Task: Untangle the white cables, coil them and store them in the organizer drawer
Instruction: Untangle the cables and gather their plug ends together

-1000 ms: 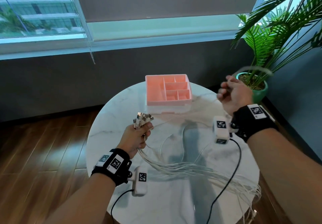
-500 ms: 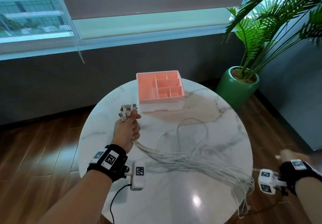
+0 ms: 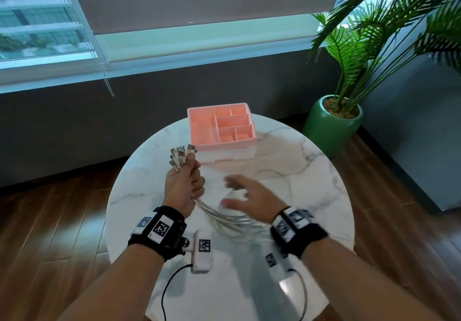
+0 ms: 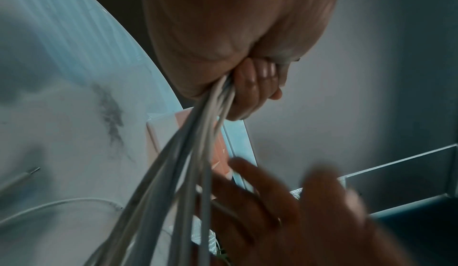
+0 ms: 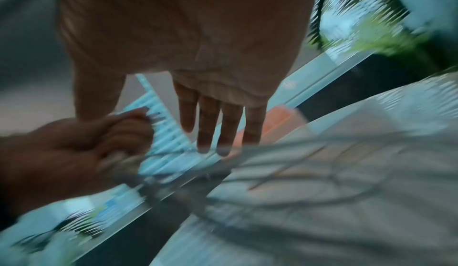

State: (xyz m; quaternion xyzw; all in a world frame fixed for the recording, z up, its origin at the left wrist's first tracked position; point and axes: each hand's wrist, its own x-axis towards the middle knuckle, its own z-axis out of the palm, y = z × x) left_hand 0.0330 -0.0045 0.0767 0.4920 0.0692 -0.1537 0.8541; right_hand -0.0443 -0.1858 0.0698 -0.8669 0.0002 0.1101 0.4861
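My left hand (image 3: pixel 185 186) grips a bundle of white cables (image 3: pixel 232 221) just below their plugs (image 3: pixel 180 156), which stick up above the fist. In the left wrist view the cables (image 4: pixel 188 162) run down out of my curled fingers (image 4: pixel 255 88). The strands trail right across the marble table (image 3: pixel 311 171). My right hand (image 3: pixel 245 196) hovers blurred over the strands with fingers spread, holding nothing; the right wrist view shows its fingers (image 5: pixel 210 125) straight. The pink organizer (image 3: pixel 222 127) with open compartments stands on a white drawer base at the table's far side.
A green potted palm (image 3: pixel 334 121) stands on the floor at the right of the round table. Black leads from the wrist cameras (image 3: pixel 203 251) hang over the table's near edge. One loose cable loop (image 3: pixel 282 173) lies beyond my right hand. Wooden floor surrounds the table.
My right hand has swung from low off the table's right edge up to the middle, over the cables near my left hand. The left hand keeps its grip on the bundle.
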